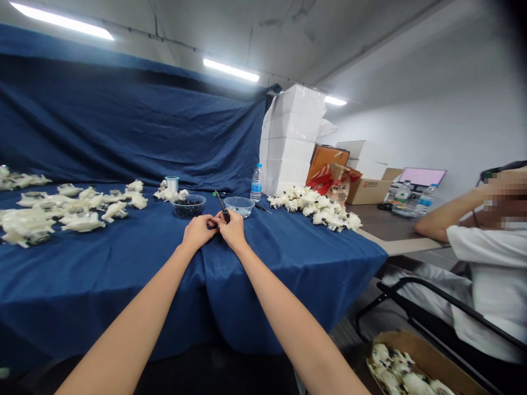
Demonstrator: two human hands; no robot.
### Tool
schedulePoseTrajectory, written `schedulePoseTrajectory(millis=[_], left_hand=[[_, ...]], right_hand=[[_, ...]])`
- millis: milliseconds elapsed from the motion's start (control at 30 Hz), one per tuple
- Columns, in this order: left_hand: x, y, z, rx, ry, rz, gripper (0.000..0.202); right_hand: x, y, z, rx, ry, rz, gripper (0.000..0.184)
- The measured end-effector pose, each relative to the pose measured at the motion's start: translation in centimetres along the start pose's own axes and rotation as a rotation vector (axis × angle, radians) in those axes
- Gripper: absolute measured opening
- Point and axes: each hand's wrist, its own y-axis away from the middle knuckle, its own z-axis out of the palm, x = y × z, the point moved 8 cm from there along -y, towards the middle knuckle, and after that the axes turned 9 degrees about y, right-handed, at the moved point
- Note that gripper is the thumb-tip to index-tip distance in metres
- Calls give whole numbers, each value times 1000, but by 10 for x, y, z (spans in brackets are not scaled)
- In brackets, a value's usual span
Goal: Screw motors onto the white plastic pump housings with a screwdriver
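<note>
So, your right hand grips a black-handled screwdriver, your left hand pinches a small black piece.

White plastic parts lie spread to your left, another heap to your right, a bowl of black bits ahead. How many are finished? You can't tell from here.

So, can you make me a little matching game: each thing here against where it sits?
Things:
1. Black-handled tool
2. Clear plastic water bottle
3. Clear round bowl of small dark parts
4. Brown cardboard tray of white parts

Places:
A. Beside the stacked white boxes
B. Low at the lower right, past the table
C. In the right hand
D. On the blue cloth, ahead of the left hand

Pairs: 1-C, 2-A, 3-D, 4-B
</note>
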Motion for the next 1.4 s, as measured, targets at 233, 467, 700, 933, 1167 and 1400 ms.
schedulePoseTrajectory(millis=[233, 467, 700, 933, 1167, 1400], left_hand=[[1, 2, -1, 7, -7, -2, 25], [3, 2, -3, -9, -23, -7, 24], [5, 4, -2, -27, -28, -21, 26], [8, 6, -2, -44, -41, -21, 27], [1, 4, 0, -48, -94, -79, 27], [1, 5, 0, -56, -112, -99, 27]], right_hand=[[4, 0, -1, 35, 73, -16, 24], [7, -1, 1, 65, 106, -49, 26], [5, -1, 2, 71, 182, -70, 25], [2, 1, 4, 34, 299, -71, 25], [-8, 6, 8, -82, 448, -119, 26], [-14, 9, 9, -135, 545, -126, 26]])
